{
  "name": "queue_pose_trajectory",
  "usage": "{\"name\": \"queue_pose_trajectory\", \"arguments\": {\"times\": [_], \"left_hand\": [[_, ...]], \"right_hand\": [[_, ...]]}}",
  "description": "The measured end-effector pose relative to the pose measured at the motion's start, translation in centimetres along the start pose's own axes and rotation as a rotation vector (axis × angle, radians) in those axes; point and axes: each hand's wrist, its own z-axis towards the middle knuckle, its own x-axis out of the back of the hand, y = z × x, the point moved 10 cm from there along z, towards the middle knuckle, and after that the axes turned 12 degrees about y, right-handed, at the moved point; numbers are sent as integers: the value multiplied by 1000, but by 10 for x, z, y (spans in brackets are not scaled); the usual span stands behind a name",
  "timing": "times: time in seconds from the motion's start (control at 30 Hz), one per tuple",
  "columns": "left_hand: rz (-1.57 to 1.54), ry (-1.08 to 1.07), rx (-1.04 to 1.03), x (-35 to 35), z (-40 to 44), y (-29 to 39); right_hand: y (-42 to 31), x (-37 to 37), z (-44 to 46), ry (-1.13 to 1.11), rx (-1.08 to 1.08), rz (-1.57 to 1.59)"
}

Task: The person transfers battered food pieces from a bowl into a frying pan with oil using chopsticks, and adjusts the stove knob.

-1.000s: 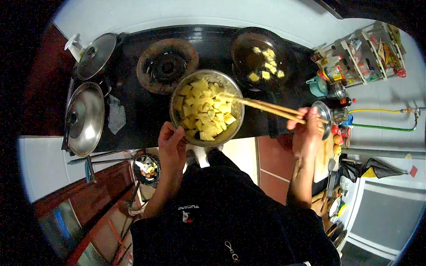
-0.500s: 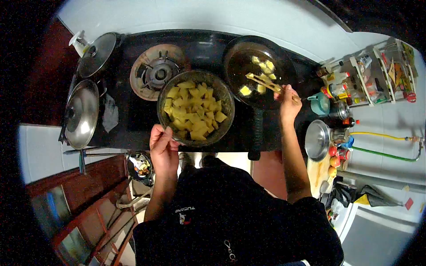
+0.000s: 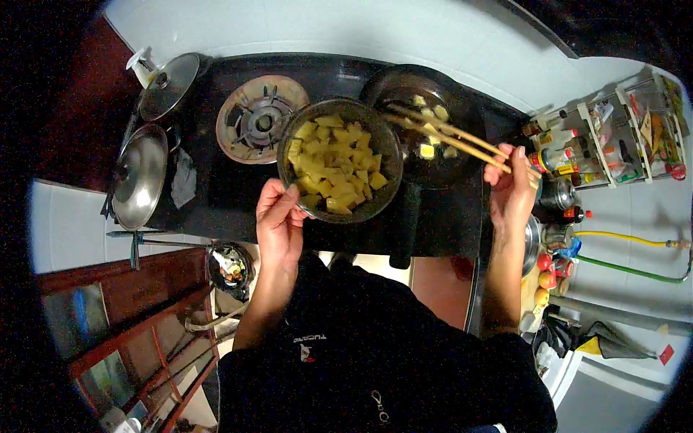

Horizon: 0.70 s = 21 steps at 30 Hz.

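Note:
My left hand [image 3: 280, 216] grips the near-left rim of a metal bowl [image 3: 393, 180] full of yellow chunks [image 3: 336, 162]. A pair of wooden chopsticks [image 3: 462, 137] is held in my right hand [image 3: 514, 184], their tips over the left part of a dark frying pan [image 3: 455, 94]. Several yellow pieces [image 3: 426, 151] lie in that pan. The bowl is just left of the pan, its right edge close to the chopstick tips.
A gas burner [image 3: 261, 121] lies left of the bowl. Two lids [image 3: 141, 177] rest at the counter's left end. On the right are a wall rack [image 3: 628, 137] with bottles, a metal basin [image 3: 532, 245] and tomatoes [image 3: 546, 279]. A bin [image 3: 231, 268] stands below left.
From half a second ago, my right hand and the chopsticks have drawn back to the right. A second ago the chopstick tips were in the bowl. My left hand keeps its grip.

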Motion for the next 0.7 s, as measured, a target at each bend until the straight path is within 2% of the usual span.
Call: {"name": "queue_pose_trajectory", "arguments": {"times": [0.1, 0.23, 0.43, 0.7], "left_hand": [[-20, -62, 47, -17, 1, -5], [49, -61, 62, -33, -2, -11], [63, -77, 73, -37, 0, -19], [108, -51, 70, -30, 13, -22]], "right_hand": [[-9, -16, -25, -93, 97, -149], [5, -14, -36, -72, 127, -236], [13, 4, -27, 87, 52, -119], [42, 24, -19, 153, -95, 44]]}}
